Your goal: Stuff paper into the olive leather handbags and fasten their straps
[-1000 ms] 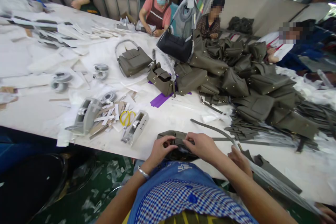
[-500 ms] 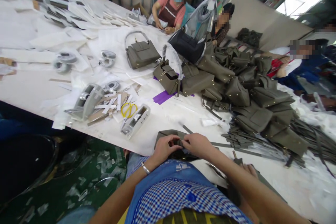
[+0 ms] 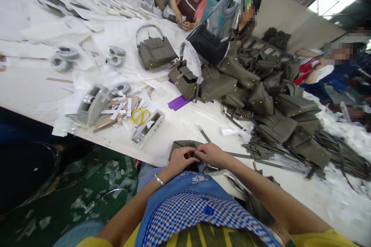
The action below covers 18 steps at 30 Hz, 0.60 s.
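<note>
An olive-grey handbag [image 3: 177, 146] lies at the table edge, right against my apron. My left hand [image 3: 182, 160] pinches a part of it with thumb and fingertips. Beside it my right hand [image 3: 211, 154] is closed too, its fingertips meeting the left ones at the same spot on the bag. The small part between the fingers is mostly hidden. A dark strap [image 3: 205, 134] sticks out behind my right hand. Ahead to the left lie yellow-handled scissors [image 3: 140, 116] and a grey tape dispenser [image 3: 149, 128].
A large heap of olive handbags [image 3: 278, 123] covers the right side. A second tape dispenser [image 3: 97, 104], tape rolls [image 3: 66, 57] and a finished-looking handbag [image 3: 156, 52] stand farther off. A co-worker in a mask [image 3: 189, 2] sits across the table. Another person's arm [image 3: 279, 231] is beside my right arm.
My hands have drawn slightly closer together, still pinching at the bag. The camera view has shifted a little. The other person's hand near my right forearm is now mostly out of sight.
</note>
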Each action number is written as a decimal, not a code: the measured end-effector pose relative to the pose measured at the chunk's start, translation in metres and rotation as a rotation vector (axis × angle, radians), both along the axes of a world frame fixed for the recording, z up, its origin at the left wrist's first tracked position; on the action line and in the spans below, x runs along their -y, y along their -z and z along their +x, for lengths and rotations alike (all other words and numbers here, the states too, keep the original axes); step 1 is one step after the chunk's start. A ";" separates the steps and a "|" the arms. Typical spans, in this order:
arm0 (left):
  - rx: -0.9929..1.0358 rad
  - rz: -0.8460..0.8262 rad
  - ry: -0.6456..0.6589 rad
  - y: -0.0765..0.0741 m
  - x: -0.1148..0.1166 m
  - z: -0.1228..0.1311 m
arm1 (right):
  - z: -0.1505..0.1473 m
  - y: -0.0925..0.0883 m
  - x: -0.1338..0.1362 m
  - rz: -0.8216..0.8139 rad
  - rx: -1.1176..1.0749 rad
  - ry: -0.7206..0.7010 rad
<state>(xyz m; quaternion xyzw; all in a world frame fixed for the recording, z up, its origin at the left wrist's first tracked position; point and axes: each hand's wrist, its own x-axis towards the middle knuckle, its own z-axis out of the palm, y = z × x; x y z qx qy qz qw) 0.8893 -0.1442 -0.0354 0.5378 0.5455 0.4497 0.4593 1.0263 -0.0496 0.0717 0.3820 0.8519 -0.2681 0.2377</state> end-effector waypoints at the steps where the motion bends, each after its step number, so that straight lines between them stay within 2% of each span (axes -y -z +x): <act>1: 0.008 -0.001 -0.004 0.001 0.000 0.000 | 0.001 -0.001 0.001 0.021 0.015 -0.015; 7: 0.043 0.005 -0.031 -0.001 0.001 0.001 | 0.011 -0.012 0.003 0.216 0.150 -0.044; 14: 0.068 -0.008 -0.017 -0.010 -0.002 -0.007 | 0.013 -0.003 0.005 0.167 0.044 0.002; 18: 0.065 -0.066 -0.086 -0.013 0.006 -0.012 | 0.018 -0.011 0.008 0.209 -0.016 -0.113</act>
